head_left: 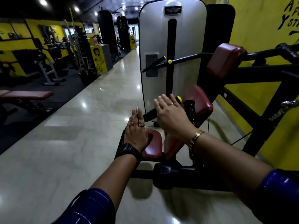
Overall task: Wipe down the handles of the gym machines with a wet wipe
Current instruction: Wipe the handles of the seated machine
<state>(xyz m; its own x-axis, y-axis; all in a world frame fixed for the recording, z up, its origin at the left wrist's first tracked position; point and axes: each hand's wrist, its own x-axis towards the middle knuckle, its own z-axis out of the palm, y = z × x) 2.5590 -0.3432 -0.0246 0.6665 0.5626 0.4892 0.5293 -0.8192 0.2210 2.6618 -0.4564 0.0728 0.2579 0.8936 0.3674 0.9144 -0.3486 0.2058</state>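
Observation:
A gym machine with a silver weight-stack cover (186,46) and maroon pads stands in front of me. My right hand (171,117) is stretched out flat, fingers straight, over a black handle with a yellow end cap (178,99). My left hand (136,128) is held edge-on with straight fingers, just left of the same handle's black grip (149,115). A second black handle with a yellow tip (155,63) sticks out higher up on the machine. No wet wipe shows in either hand.
A small maroon pad (153,143) sits below my left hand, with larger maroon pads (225,59) to the right. A yellow wall (258,26) lies to the right. A shiny tiled aisle (97,110) runs ahead, with a bench (25,95) and racks on the left.

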